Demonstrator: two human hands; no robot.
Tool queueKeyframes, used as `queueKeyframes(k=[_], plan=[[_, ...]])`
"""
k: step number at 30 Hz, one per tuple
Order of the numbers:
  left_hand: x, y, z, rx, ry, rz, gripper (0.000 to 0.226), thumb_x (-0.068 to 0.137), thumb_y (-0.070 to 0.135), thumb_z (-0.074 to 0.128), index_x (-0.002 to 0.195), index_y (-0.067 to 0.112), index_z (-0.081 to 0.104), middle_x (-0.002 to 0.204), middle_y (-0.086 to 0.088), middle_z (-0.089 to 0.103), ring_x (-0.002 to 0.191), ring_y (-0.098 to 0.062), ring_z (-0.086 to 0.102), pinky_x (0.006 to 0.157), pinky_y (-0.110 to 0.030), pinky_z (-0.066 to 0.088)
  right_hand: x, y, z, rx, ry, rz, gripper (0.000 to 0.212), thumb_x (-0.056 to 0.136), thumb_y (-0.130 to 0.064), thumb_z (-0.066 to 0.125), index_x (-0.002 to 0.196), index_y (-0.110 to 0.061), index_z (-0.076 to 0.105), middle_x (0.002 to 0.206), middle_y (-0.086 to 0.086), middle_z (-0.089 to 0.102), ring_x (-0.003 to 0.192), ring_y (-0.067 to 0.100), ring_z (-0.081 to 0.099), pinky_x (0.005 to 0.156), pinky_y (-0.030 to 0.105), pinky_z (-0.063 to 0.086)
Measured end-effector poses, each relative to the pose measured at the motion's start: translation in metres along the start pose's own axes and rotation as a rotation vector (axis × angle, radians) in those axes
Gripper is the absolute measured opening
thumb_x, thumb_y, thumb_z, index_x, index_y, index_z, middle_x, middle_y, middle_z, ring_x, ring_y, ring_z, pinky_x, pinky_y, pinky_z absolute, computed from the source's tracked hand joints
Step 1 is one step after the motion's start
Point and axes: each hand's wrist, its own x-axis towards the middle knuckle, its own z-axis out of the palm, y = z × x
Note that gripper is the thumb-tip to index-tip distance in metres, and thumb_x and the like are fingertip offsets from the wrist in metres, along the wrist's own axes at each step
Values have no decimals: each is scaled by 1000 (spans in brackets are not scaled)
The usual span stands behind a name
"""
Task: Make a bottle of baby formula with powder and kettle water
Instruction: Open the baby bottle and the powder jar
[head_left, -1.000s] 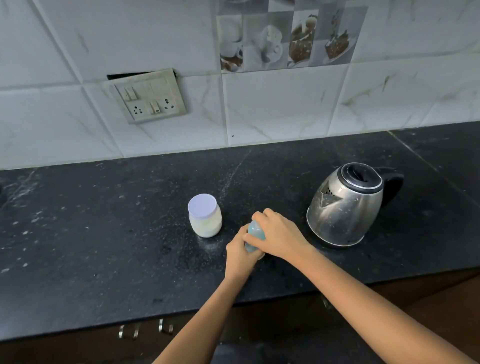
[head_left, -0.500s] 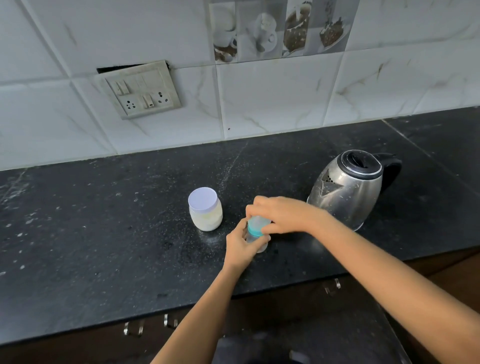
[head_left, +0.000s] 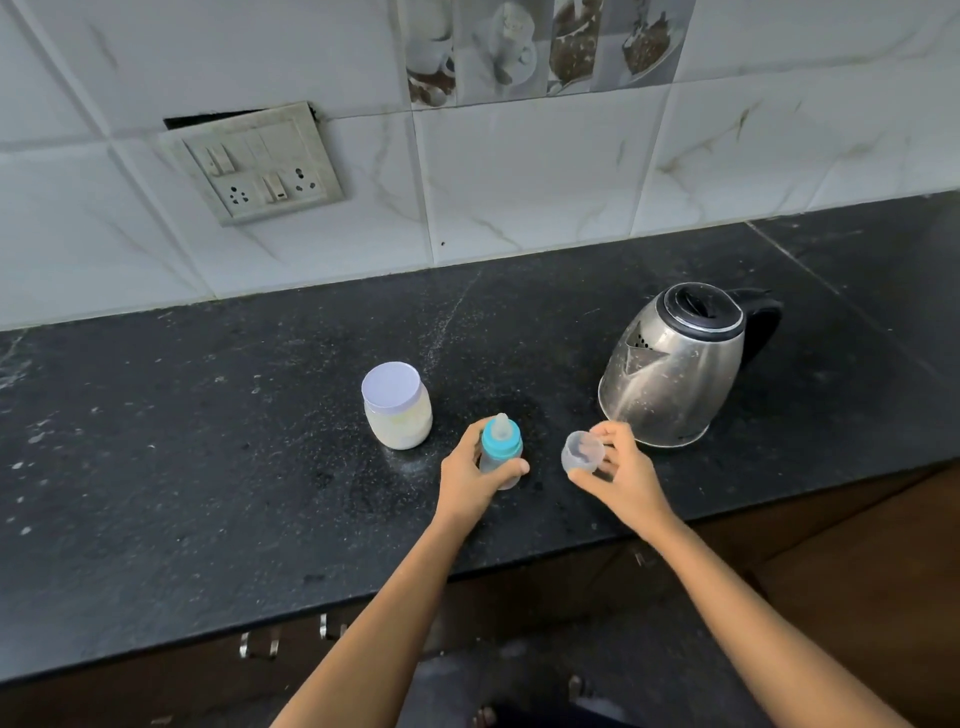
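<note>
Left hand (head_left: 470, 480) wrapped round the upright baby bottle (head_left: 500, 453) on the black bench (head_left: 208, 467), just left of the kettle (head_left: 675, 369), right hand (head_left: 621, 475) pinching the clear cap (head_left: 583, 453) beside the kettle's base, powder jar (head_left: 397, 406) left of the bottle

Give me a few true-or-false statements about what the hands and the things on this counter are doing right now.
1. The left hand holds the baby bottle. True.
2. The bottle's teal collar and teat are off. False: they are still on.
3. The right hand holds the clear cap. True.
4. The powder jar is open. False: its lid is on.
5. The kettle is being lifted. False: it stands on the counter, untouched.
</note>
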Motion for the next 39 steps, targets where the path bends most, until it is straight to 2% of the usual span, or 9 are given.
queueKeyframes(k=[4, 8, 12, 14, 17, 26, 33, 37, 39], plan=[[1, -4, 2, 8, 2, -24, 61, 70, 19, 84, 116, 43, 52, 117, 15, 63, 112, -6, 58, 88, -13, 46, -3, 18, 7, -129, 28, -21, 68, 74, -15, 81, 131, -22, 45, 120, -6, 58, 111, 9, 57, 95, 30, 48], [0, -8, 4, 40, 13, -12, 65, 72, 18, 84, 123, 38, 49, 119, 18, 60, 115, -3, 55, 95, -13, 40, -2, 15, 9, -269, 57, -76, 78, 72, -20, 83, 138, -13, 42, 136, 3, 46, 128, 20, 43, 100, 23, 34], [1, -12, 4, 45, 33, 4, 65, 70, 20, 85, 122, 39, 51, 120, 19, 61, 114, 1, 56, 99, -18, 43, -5, -22, 12, -471, 278, -397, 82, 69, -33, 84, 136, -9, 43, 135, 14, 40, 121, 23, 38, 95, 31, 40], [1, -14, 4, 42, 42, 16, 63, 70, 22, 86, 119, 42, 52, 118, 19, 64, 112, 2, 58, 96, -18, 45, -1, -45, 23, -435, 185, -426, 78, 71, -40, 80, 133, -12, 44, 127, 8, 44, 108, 16, 47, 89, 29, 47], [1, -17, 3, 40, 52, 25, 65, 70, 12, 85, 116, 45, 53, 115, 18, 66, 109, 3, 60, 91, -13, 46, 17, -67, 53, -319, -32, -185, 88, 65, -43, 84, 135, -13, 39, 125, 3, 40, 107, 13, 48, 90, 30, 48], [4, -17, 2, 41, 25, 41, 58, 73, 16, 83, 122, 30, 57, 115, 14, 66, 107, 0, 61, 87, -16, 48, 40, -64, 79, -250, 45, -131, 47, 60, -35, 87, 93, -18, 58, 93, -7, 58, 84, 8, 58, 71, 26, 53], [6, -20, 2, -4, -3, 8, 62, 70, 17, 85, 122, 37, 56, 118, 13, 67, 113, -6, 61, 100, -33, 48, 66, -66, 31, -67, -484, -107, 66, 66, -15, 87, 126, -25, 60, 117, -12, 66, 103, 0, 64, 87, 19, 52], [4, -18, 3, 16, 16, -13, 67, 71, 18, 85, 118, 51, 49, 119, 22, 63, 115, 2, 57, 101, -26, 45, 72, -60, 14, 45, -339, -32, 37, 85, 0, 68, 116, -16, 57, 119, 6, 65, 95, 13, 70, 80, 24, 56], [4, -19, 4, 15, 20, -13, 67, 71, 18, 84, 119, 50, 50, 120, 20, 63, 114, 2, 58, 102, -28, 46, 68, -59, 17, -15, -439, -78, 35, 84, -2, 67, 114, -19, 61, 118, 0, 65, 107, 13, 66, 89, 24, 52]])
